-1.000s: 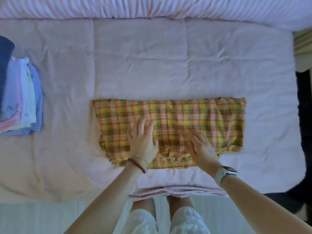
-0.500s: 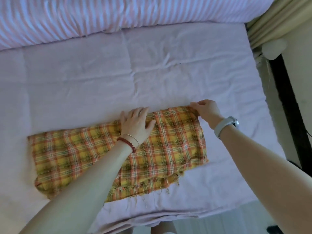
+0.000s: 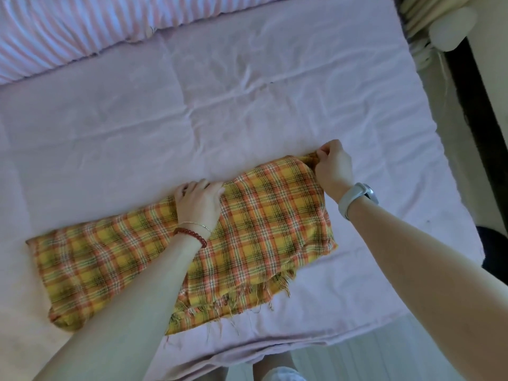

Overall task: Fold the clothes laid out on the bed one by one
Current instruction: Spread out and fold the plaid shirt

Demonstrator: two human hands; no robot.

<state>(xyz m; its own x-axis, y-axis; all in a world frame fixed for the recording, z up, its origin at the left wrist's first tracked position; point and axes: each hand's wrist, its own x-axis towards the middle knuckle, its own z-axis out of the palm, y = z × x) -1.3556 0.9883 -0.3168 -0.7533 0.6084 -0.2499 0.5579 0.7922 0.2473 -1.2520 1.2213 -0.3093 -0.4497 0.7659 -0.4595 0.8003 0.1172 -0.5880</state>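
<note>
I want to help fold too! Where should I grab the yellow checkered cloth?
Probably the near right corner of the checkered cloth, coming from the bed's near edge. It lies free, while the right hand pinches the far corner and the left hand holds the far edge.

- Left hand (image 3: 198,200): bare forearm, a dark red bead bracelet (image 3: 191,234) and a thin gold chain (image 3: 195,224) at the wrist.
- Right hand (image 3: 333,167): bare forearm, pale-strapped smartwatch (image 3: 356,198).
</note>
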